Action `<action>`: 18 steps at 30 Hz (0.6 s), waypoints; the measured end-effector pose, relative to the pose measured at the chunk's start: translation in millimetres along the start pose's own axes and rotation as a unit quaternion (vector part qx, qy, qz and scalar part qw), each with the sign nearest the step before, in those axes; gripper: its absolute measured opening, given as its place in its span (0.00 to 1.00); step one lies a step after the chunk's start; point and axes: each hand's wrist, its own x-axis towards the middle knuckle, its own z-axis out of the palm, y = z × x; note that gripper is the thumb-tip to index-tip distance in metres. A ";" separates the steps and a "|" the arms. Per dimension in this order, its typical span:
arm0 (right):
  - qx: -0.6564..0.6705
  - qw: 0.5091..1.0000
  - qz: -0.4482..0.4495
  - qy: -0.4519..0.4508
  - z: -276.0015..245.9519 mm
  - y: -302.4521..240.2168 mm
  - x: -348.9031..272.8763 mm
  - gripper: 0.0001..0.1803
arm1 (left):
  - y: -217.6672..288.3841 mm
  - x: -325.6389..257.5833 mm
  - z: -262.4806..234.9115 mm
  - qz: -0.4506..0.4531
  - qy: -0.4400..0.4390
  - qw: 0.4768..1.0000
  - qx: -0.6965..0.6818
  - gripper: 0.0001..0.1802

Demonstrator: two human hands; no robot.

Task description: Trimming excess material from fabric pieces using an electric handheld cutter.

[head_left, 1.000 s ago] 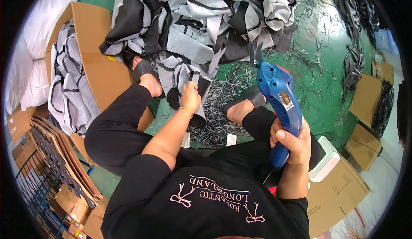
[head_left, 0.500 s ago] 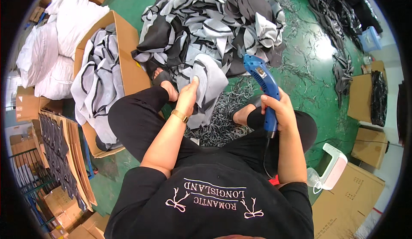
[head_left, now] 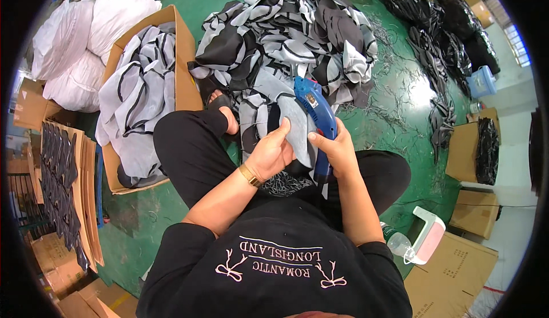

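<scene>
Head view, watched from my remote seat, shows the left hand near the centre, its grip clamped on a pale grey, tapering fabric piece, thumb on the upper face. Just toward three o'clock, I see the right hand with its grip wrapped round a blue plastic handheld power tool, whose head points to eleven o'clock beside the fabric; I cannot tell whether they touch. Beyond both hands, at twelve o'clock, I see a big heap of grey and black fabric pieces on the green floor. Toward ten o'clock stands an open brown cardboard box filled with similar cloth. At four o'clock I make out a clear plastic bottle, lying just beside a white-and-pink stool-like object.
</scene>
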 end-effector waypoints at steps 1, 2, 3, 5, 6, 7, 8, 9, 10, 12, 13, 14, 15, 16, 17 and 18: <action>-0.088 0.996 -0.022 0.020 -1.9 -0.5 -1.0 0.28 | 2.5 -2.0 2.4 -0.004 -0.012 1.000 0.001 0.27; -0.090 0.995 -0.022 0.022 -5.1 -1.6 -0.7 0.28 | 9.1 -5.2 6.4 -0.006 -0.016 0.999 0.028 0.26; -0.081 0.996 -0.006 0.021 -9.7 -3.5 0.7 0.27 | 18.4 -6.9 5.7 0.005 0.011 0.995 0.097 0.26; -0.049 0.998 0.012 0.024 -15.1 -6.9 1.4 0.27 | 35.1 -5.1 2.5 0.034 0.011 0.996 0.086 0.25; -0.051 0.998 0.012 0.024 -14.1 -8.9 0.0 0.27 | 33.3 -6.7 1.6 0.035 0.010 0.996 0.084 0.25; -0.027 0.999 0.004 0.026 -13.1 -11.2 -2.0 0.27 | 29.1 -7.9 -0.7 0.023 0.018 1.000 0.011 0.24; -0.003 1.000 -0.004 0.028 -11.9 -13.5 -3.7 0.27 | 24.5 -8.2 -3.8 0.011 0.025 0.998 -0.061 0.24; 0.015 1.000 -0.005 0.018 -10.0 -15.5 -3.2 0.28 | 17.4 -5.4 -10.4 0.021 0.029 0.994 -0.107 0.24; 0.015 1.000 -0.004 0.021 -10.2 -16.1 -2.5 0.28 | 15.5 -7.4 -5.2 0.017 0.028 0.994 -0.107 0.24; -0.006 1.000 -0.001 0.013 -10.2 -17.0 -0.3 0.28 | 13.9 -13.8 7.1 0.064 0.005 0.998 0.016 0.21; -0.005 1.000 -0.001 0.015 -8.8 -19.1 -0.1 0.28 | 15.5 -17.8 4.1 0.030 0.005 0.994 0.104 0.20; 0.005 1.000 0.008 0.005 -6.9 -21.5 -0.1 0.27 | 16.2 -20.4 3.3 0.028 0.004 0.994 0.104 0.20; 0.016 1.000 0.016 -0.006 -6.4 -22.9 0.4 0.27 | 17.1 -22.8 4.1 -0.003 0.010 0.990 0.143 0.19; 0.016 1.000 0.016 -0.005 -7.1 -21.3 2.5 0.27 | 17.5 -24.3 5.1 -0.033 0.016 0.983 0.182 0.18; 0.025 0.999 0.017 -0.026 -8.2 -18.2 5.0 0.26 | 16.4 -24.3 6.8 -0.034 0.016 0.982 0.183 0.18; 0.034 0.998 0.017 -0.046 -8.9 -16.4 6.3 0.26 | 14.5 -23.3 8.9 -0.019 0.009 0.990 0.138 0.17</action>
